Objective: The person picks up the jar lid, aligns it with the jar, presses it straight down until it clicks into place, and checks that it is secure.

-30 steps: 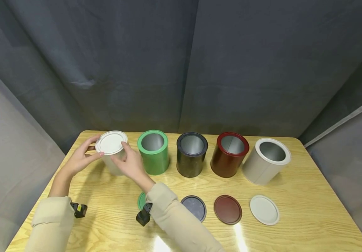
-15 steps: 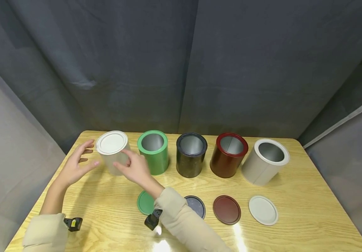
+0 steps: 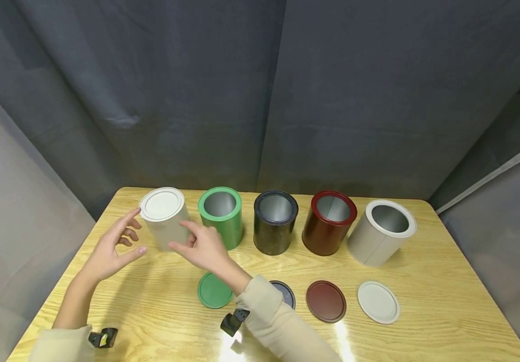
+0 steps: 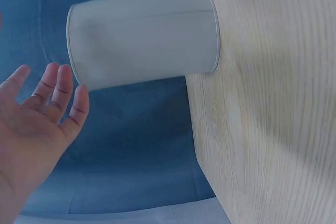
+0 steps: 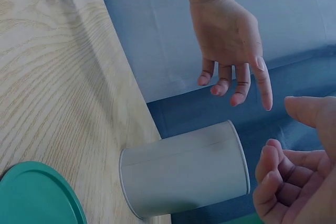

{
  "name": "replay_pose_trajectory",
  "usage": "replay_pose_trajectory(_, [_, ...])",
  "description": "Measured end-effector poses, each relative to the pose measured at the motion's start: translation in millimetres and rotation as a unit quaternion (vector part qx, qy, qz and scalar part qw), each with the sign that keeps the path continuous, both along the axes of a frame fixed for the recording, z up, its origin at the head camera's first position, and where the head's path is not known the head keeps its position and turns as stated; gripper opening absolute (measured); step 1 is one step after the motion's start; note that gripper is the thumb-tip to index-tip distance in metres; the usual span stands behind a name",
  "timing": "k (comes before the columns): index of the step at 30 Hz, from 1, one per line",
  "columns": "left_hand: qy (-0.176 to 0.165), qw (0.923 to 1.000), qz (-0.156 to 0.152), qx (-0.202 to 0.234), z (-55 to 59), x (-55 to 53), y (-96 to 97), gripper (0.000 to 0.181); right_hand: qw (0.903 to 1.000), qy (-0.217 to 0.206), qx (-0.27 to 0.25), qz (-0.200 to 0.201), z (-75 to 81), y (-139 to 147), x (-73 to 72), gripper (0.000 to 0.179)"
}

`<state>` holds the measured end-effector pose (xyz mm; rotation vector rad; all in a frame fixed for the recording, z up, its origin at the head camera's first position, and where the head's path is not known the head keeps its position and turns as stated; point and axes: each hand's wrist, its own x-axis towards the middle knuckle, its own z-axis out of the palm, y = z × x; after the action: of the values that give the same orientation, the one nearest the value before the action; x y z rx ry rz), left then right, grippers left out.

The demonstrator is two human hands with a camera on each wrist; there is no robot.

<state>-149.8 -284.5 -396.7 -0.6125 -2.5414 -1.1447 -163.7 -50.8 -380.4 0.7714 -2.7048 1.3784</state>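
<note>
**Empty on either side of the white cylindrical can point(image 3: 167, 234)!**

Wide open on the near left with the left hand point(image 3: 115, 246): gently bent at the fingers, thumb well out, gripping nothing, just short of the can. Just as free on the other side with the right hand point(image 3: 205, 244): parted at thumb and forefinger, loosely curled at the rest, grasping nothing, close beside the can but clear of it. Between the two, upright at the left end of the wooden bench point(image 3: 449, 286): that can, capped with a flat round white lid point(image 3: 162, 204). Next along, all open-topped: a bright green cylindrical can point(image 3: 221, 229), a black cylindrical can point(image 3: 273, 239), a dark red cylindrical can point(image 3: 323, 234), an off-white cylindrical can point(image 3: 375, 245). In front, flat down: a green disc lid point(image 3: 214, 291), a dark blue-grey disc lid point(image 3: 285, 291), partly behind the beige right sleeve point(image 3: 282, 324), a dark red disc lid point(image 3: 326, 301), a pale disc lid point(image 3: 379, 302). Behind everything: dark grey cloth point(image 3: 187, 95).
</note>
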Motion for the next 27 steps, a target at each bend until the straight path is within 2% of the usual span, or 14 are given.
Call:
replay_pose_trajectory(3, [0.005, 0.9999, -0.013, 0.002, 3.9, 6.0, 7.7, 0.081, 0.9999, 0.005, 0.008, 0.01, 1.1, 4, 2.3, 0.05])
replay_pose_trajectory(7, [0.012, 0.9996, -0.025, 0.007, 16.7, 17.0, 21.3, 0.078, 0.9996, 0.016, 0.01, 0.02, 0.4, 9, 5.3, 0.052])
replay_pose_trajectory(10, [0.019, 0.9993, -0.029, 0.011, 24.3, 24.0, 29.0, 0.075, 0.9996, 0.005, -0.007, 0.028, -1.3, 13, 7.6, 0.054])
replay_pose_trajectory(15, [0.022, 0.9984, -0.046, 0.023, 20.7, 27.4, 34.5, 0.073, 0.9986, -0.024, -0.035, 0.031, -6.4, 24, 11.0, 0.056])
replay_pose_trajectory(21, [0.01, 0.9983, -0.051, 0.025, 13.3, 32.7, 40.7, 0.074, 0.9979, -0.027, -0.039, 0.044, -13.7, 35, 14.4, 0.056])
replay_pose_trajectory(27, [0.014, 0.9976, -0.061, 0.028, 8.0, 37.6, 46.3, 0.073, 0.9974, -0.025, -0.045, 0.05, -17.3, 45, 19.6, 0.056])
